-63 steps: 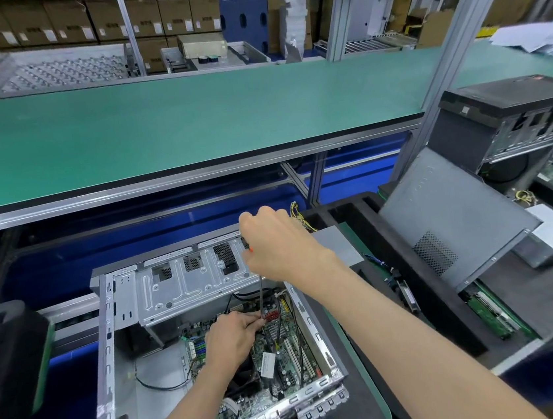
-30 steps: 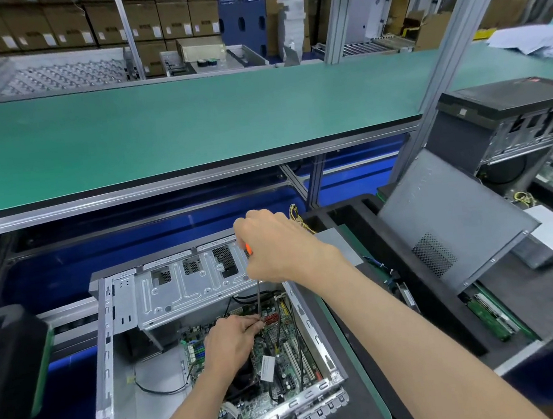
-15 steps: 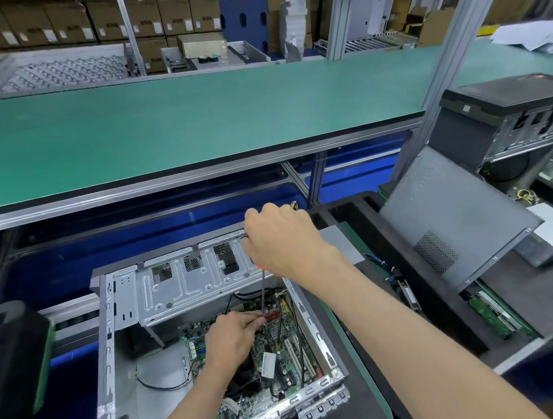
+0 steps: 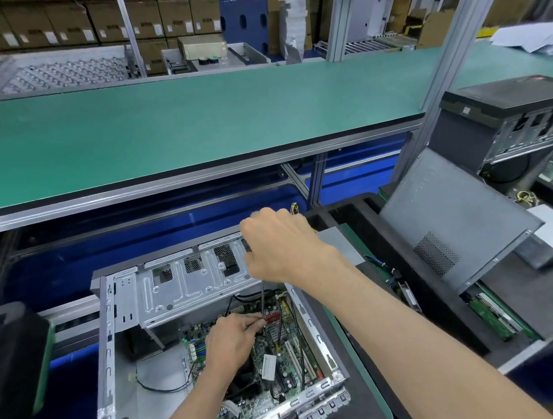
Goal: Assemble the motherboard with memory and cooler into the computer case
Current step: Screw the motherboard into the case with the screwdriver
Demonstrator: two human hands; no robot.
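We are fastening the motherboard [image 4: 278, 357] down inside the open computer case [image 4: 111, 348], which lies on its side on the black tray [image 4: 371, 415] below the green workbench [image 4: 189, 122]. Our right hand [image 4: 279, 243] is curled round the handle of the screwdriver [image 4: 262, 300], its thin shaft running nearly straight down into the case. Our left hand [image 4: 229, 340] rests on the board, and its fingertips [image 4: 258, 322] pinch the shaft just above the tip to steady it, close beside a red connector near the board's far edge. The screw itself is hidden under the fingers.

Over the last two seconds little has moved: the left hand has kept its place, and the right hand has only shifted and turned slightly on the handle, while the shaft stays on the same spot. We read that as the screw being driven in, not a move to a new hole.

The black cooler [image 4: 246, 378] sits on the board beneath our left wrist. A grey side panel [image 4: 449, 224] leans to the right, so closing the case is not yet done.
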